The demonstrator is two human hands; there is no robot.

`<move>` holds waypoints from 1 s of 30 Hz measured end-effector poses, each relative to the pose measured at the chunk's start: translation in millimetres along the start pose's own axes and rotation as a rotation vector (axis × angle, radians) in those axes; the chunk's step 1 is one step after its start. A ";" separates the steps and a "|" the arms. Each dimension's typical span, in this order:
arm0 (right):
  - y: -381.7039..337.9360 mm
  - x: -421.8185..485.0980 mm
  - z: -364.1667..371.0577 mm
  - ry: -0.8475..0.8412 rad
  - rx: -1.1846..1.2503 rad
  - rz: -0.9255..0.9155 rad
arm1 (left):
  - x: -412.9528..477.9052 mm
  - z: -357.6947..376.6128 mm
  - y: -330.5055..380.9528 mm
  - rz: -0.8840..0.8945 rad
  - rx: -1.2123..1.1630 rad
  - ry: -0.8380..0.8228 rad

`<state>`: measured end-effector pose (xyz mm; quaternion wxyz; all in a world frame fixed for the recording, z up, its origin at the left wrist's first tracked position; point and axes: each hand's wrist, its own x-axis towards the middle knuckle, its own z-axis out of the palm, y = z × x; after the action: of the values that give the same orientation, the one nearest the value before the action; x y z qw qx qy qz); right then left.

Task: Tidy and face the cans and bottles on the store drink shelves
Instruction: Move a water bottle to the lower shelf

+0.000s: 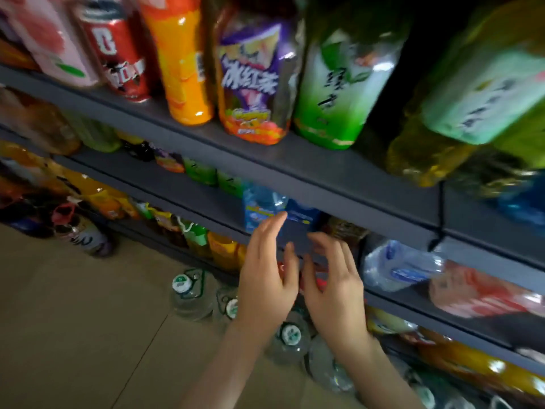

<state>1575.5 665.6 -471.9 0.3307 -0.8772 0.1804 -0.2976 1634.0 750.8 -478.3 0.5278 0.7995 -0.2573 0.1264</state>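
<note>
Both my hands hover side by side in front of the grey drink shelves (309,172), holding nothing. My left hand (265,276) has straight fingers reaching up toward a blue-labelled bottle (259,208) on the second shelf. My right hand (333,287) is just right of it, fingers relaxed and slightly bent. On the top shelf stand a red can (115,51), an orange bottle (180,63), an iced-tea bottle with a purple label (250,81) and a green tea bottle (336,84). The picture is blurred by motion.
Large water jugs (188,293) with white caps stand on the tan floor below my hands. Lower shelves hold orange and green bottles (200,237) at left, clear water bottles (398,267) and a red-labelled pack (477,293) at right. More green tea bottles (483,84) lean at upper right.
</note>
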 end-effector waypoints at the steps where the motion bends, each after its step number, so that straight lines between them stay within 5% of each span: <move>1: -9.1 2.2 -25.6 0.035 -0.015 -0.025 | 3.2 0.7 23.2 0.057 -0.020 -0.030; 11: 46.1 65.2 -203.1 0.743 -0.087 0.204 | 50.3 91.9 184.5 0.314 -0.036 -0.122; 18: 90.9 110.5 -198.2 0.661 -0.050 0.384 | 47.6 163.0 187.4 0.357 0.105 -0.176; 30: 103.4 122.7 -185.2 0.831 -0.153 0.328 | 56.3 174.9 166.5 0.431 0.256 -0.146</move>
<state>1537.4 440.9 -381.7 0.2070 -0.6652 0.4559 -0.5540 1578.2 524.5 -393.7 0.3633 0.7935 -0.4410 0.2095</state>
